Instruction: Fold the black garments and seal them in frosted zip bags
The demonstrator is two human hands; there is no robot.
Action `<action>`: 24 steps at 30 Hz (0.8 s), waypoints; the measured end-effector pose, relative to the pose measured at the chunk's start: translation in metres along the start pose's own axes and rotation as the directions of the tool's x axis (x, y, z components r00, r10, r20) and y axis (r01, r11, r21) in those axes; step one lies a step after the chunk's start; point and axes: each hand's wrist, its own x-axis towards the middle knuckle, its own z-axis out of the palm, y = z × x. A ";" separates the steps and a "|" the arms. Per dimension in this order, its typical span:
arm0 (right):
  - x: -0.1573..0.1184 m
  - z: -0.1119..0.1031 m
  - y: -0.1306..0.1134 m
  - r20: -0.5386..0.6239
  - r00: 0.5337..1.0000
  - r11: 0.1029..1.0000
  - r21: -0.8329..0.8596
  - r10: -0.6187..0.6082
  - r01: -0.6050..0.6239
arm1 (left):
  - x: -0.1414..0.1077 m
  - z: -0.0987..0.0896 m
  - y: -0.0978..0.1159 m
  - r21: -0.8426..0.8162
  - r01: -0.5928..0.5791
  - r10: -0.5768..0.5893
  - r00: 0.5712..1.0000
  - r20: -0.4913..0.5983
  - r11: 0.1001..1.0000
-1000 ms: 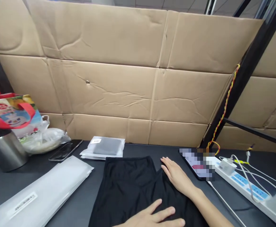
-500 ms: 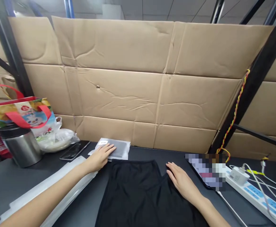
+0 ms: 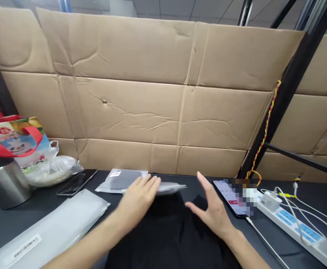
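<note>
The clear poly bag (image 3: pixel 170 188) lies on the dark table (image 3: pixel 37 198), just past the far edge of the black garment (image 3: pixel 169 235); a grey folded item (image 3: pixel 121 180) shows through the film at its left end, though I cannot tell whether the film there and the strip under the hand are one bag. The left hand (image 3: pixel 138 201) now lies on the strip, with fingers close together across it; whether they pinch it or only press, I cannot tell. The bag's film now reaches farther right than it did, along the garment's far edge; the right hand (image 3: pixel 211 215) has lifted clear of the cloth, with fingers spread wide and touching nothing that I can see, its thumb just above the garment and its fingertips near a phone (image 3: pixel 231 198), whose screen is blurred. To the left, a stack of flat bags (image 3: pixel 48 228) lies near the left forearm; beyond it sit a dark phone (image 3: pixel 76 183), a steel flask (image 3: pixel 5 185), a plastic bag (image 3: pixel 51 170) and a printed tote (image 3: pixel 12 140); to the right runs a power strip (image 3: pixel 289 224) with white cables; cardboard sheets (image 3: pixel 124 112) line the wall behind.
</note>
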 end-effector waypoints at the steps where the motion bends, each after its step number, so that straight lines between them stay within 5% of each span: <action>1: 0.001 -0.002 -0.007 0.059 0.996 0.997 0.011 -0.073 0.073 | -0.001 0.001 0.017 0.001 -0.050 0.050 0.999 0.021 0.999; 5: -0.002 -0.004 -0.019 0.269 0.941 0.978 0.069 -0.207 0.196 | -0.016 -0.003 0.042 -0.053 -0.131 0.132 0.991 0.027 0.990; 11: -0.003 -0.007 -0.009 0.280 0.955 0.991 0.109 -0.102 0.074 | -0.062 -0.022 -0.001 -0.303 0.134 -0.128 0.991 0.039 0.944; 15: 0.002 -0.009 -0.014 0.286 0.956 0.998 0.025 -0.064 0.060 | -0.075 -0.023 -0.007 -0.483 0.196 -0.191 0.980 0.059 0.854; 20: 0.011 -0.011 -0.052 0.232 0.958 0.983 -0.031 -0.171 0.183 | -0.069 -0.014 0.006 -0.517 0.163 -0.186 0.983 0.008 0.840; 24: 0.018 0.003 -0.096 0.197 0.899 0.919 0.045 -0.392 0.391 | -0.065 -0.010 0.016 -0.513 0.120 -0.167 0.985 -0.047 0.850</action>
